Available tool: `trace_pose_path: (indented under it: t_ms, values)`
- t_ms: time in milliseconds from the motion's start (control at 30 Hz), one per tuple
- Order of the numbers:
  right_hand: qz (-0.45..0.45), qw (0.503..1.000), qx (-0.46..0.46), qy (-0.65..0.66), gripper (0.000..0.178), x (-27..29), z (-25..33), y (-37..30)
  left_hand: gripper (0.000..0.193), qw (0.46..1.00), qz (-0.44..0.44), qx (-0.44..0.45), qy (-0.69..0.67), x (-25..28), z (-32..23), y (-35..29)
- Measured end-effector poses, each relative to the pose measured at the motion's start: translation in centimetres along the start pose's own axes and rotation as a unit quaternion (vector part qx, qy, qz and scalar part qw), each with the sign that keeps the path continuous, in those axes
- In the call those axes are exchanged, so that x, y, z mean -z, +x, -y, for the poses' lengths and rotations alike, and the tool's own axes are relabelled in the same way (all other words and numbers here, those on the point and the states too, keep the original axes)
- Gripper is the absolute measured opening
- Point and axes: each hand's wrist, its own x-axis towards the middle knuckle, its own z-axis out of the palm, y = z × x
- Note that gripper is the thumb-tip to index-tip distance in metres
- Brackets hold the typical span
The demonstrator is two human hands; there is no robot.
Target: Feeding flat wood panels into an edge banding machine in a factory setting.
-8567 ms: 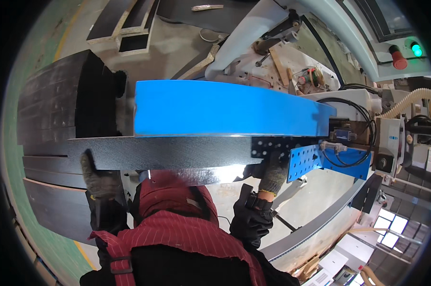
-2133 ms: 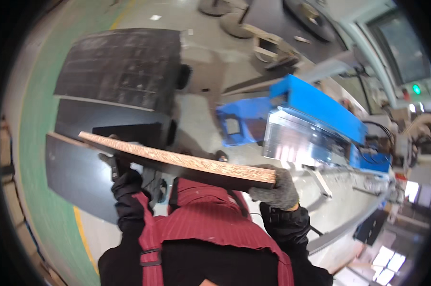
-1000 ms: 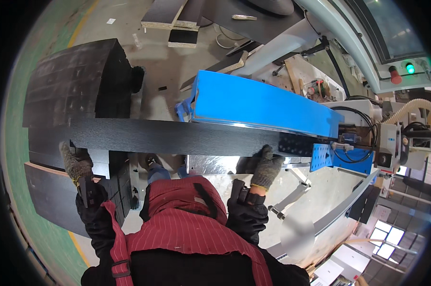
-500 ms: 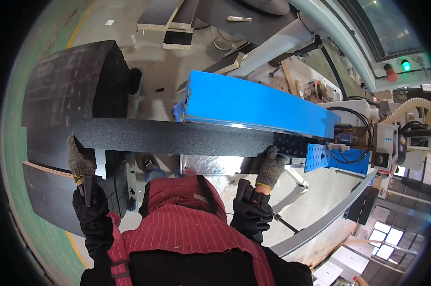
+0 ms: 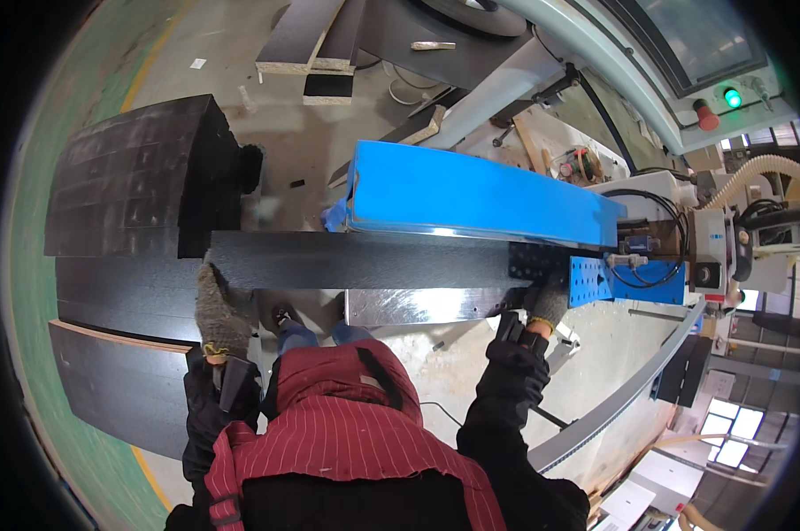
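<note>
A long black board (image 5: 373, 259) lies crosswise in front of me, its far edge against a blue machine beam (image 5: 480, 190). My left hand (image 5: 223, 310), in a grey knitted glove, is closed on the board's near left corner. At the right end, my gloved right hand (image 5: 550, 299) grips the near edge beside a blue perforated plate (image 5: 588, 280); some of its fingers are hidden. Dotted marks cover the dark surface beside that hand. Below the board, a shiny metal plate (image 5: 426, 306) shows.
Stacks of black boards (image 5: 126, 177) stand at the left, with more boards (image 5: 121, 389) nearer me. A control panel (image 5: 727, 106) with a green light and red button is at upper right. Cables and a ribbed hose (image 5: 767, 168) run around the machine head. Loose boards (image 5: 307, 35) lie beyond.
The board has slid right, its left end now off the boards at the left. Both my hands have moved right with it, the right one up to the blue perforated plate.
</note>
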Motion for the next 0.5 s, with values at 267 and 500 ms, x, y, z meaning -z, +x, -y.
trace_pose_path:
  t_ms: [267,500]
  values:
    - [0.101,0.974,-0.092,0.180,0.061,-2.1,13.0,-13.2,0.056,0.949,0.021,-0.144,0.280,-4.6,-1.8,-2.2]
    - [0.325,0.815,-0.157,0.454,0.050,-5.2,15.5,-19.8,0.063,0.935,0.262,0.033,-0.237,-10.6,11.1,-5.5]
